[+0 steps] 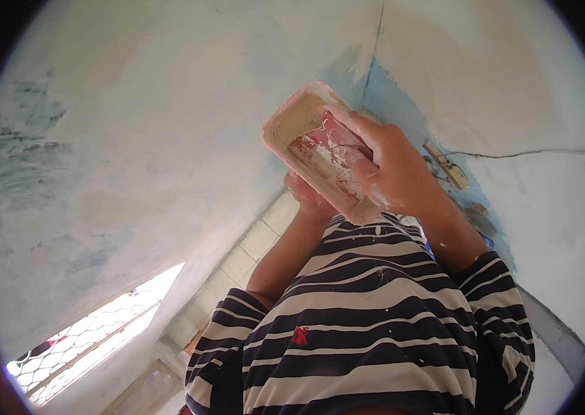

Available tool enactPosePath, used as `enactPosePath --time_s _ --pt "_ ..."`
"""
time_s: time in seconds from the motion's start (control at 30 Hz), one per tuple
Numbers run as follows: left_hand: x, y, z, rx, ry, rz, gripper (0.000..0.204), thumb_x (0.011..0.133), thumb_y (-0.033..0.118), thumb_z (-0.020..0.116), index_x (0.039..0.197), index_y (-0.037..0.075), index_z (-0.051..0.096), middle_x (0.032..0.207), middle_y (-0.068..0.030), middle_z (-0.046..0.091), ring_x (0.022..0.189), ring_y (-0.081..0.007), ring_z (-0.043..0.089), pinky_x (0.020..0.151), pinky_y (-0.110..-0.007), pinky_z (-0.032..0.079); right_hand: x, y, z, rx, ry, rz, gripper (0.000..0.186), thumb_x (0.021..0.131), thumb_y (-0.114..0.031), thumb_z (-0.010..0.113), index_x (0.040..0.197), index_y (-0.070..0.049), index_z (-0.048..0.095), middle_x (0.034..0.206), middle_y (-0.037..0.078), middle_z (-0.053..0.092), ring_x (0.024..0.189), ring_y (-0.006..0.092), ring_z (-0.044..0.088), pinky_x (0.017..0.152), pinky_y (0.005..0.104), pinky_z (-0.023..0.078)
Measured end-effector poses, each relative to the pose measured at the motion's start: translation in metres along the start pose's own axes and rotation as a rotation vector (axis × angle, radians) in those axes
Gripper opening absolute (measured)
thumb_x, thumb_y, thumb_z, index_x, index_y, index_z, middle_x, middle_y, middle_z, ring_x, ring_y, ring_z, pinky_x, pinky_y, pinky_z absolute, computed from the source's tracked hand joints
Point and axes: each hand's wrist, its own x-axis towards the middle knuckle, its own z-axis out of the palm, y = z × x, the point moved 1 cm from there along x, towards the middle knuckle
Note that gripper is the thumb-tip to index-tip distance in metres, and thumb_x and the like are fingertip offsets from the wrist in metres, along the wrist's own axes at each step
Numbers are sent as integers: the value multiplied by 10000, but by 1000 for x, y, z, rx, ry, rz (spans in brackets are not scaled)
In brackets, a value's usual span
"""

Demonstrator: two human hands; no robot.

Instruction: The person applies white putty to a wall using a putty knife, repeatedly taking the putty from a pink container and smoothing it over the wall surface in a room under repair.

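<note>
- Left hand [309,198]: grasping the tray from its underside, near the edge on that side; most fingers hidden behind it.
- Tray [294,123]: oblong, pinkish rim, tilted, held up in front of the chest; inside walls coated with pale paste.
- Right hand [396,166]: over the tray's right side, clasping a flat red piece [345,137] between thumb and fingers; pale smears on the skin.
- Flat red piece: inside the tray, paste-streaked. Looks like a scraper, but hand and smears cover too much to be sure.
- Striped shirt [368,297]: dark and light bands, one red mark, below the tray.
- Around: patchy pale wall [161,117], blue patch [396,100] by the corner, row of pale tiles [240,261] past the left forearm, grilled window [98,335] lower left.
</note>
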Motion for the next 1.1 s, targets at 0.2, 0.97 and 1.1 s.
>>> enactPosePath --time_s 0.2,0.97,1.1 --pt "-5 14 -34 -28 226 -28 793 837 695 408 1391 128 381 1319 -109 500 1193 -274 526 996 -419 464 23 -3 6 236 -136 192 527 828 100 441 1350 29 460 1151 142 620 1058 160 584 952 282 438" --pt "-43 96 -26 15 432 16 837 833 711 382 1416 111 375 1362 -161 467 1220 -347 472 1036 -513 370 33 22 -1 917 152 438 529 863 -40 599 1365 13 439 1153 63 617 1010 125 608 859 258 500" --pt "-68 89 -95 85 470 37 870 811 700 486 1441 117 345 1384 -163 452 1232 -364 461 1036 -551 355 14 77 12 1299 433 327 462 837 -2 638 1265 13 465 1081 59 601 995 159 607 840 282 504"
